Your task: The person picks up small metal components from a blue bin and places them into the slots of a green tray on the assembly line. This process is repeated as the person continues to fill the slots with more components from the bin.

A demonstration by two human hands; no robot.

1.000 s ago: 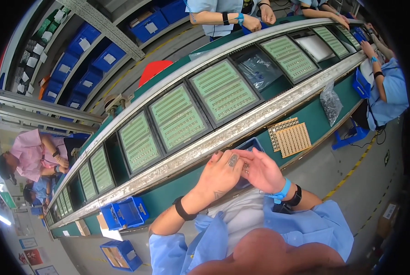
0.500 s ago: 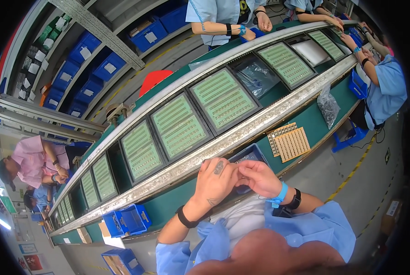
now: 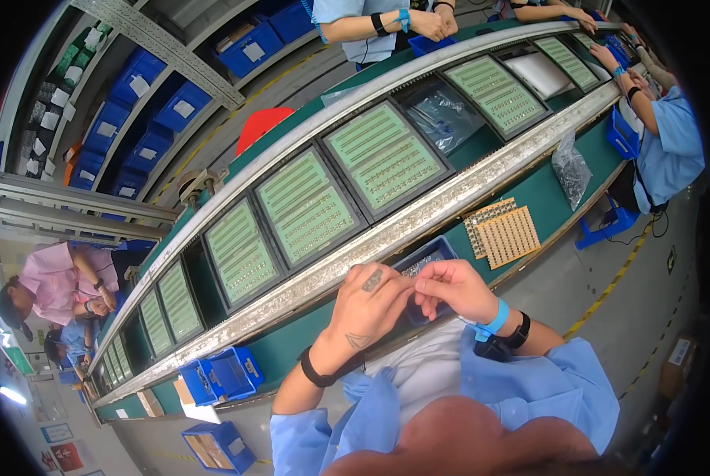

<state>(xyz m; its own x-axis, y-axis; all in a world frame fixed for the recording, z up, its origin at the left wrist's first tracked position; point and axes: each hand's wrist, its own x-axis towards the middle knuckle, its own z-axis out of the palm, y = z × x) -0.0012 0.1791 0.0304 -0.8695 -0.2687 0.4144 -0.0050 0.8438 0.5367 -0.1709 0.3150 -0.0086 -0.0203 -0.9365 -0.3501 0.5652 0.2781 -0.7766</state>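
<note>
My left hand [image 3: 368, 303] and my right hand [image 3: 458, 290] meet at the fingertips just above a dark blue parts bin [image 3: 443, 245]. Both are closed in a pinch, thumbs against fingers. Whatever sits between the tips is too small to make out. Small metallic-looking parts [image 3: 426, 262] lie in the bin, partly hidden behind my fingers. Right of the bin, two tan perforated boards [image 3: 513, 238] overlap on the green bench, untouched by either hand.
A conveyor with a worn metal rail [image 3: 418, 214] carries green circuit panels [image 3: 306, 206] in dark frames. Blue bins [image 3: 232, 373] stand at the left and a clear bag of parts [image 3: 570, 170] at the right. Co-workers [image 3: 662, 131] sit or stand along the line.
My right hand has lifted slightly and its fingers have curled in more, still meeting the left fingertips. The whole view has shifted a little.
</note>
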